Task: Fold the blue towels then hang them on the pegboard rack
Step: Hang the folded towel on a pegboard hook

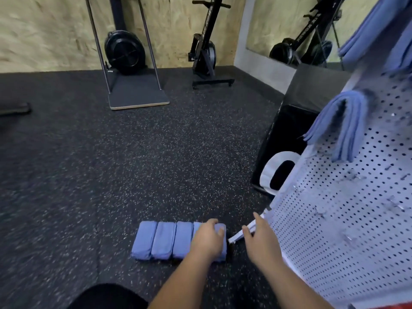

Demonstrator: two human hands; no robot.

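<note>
blue oblong folded towels under left hand

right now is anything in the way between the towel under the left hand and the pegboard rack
Nothing fixed. The left hand grips the rightmost folded towel, and the pegboard rack stands just right of it. Only the open right hand hovers in the gap, over the rack's white foot.

Speckled black rubber floor, chipboard walls backing a black fan-wheel machine and a second black exercise machine, wall mirror at right, black padded box beneath it.
</note>
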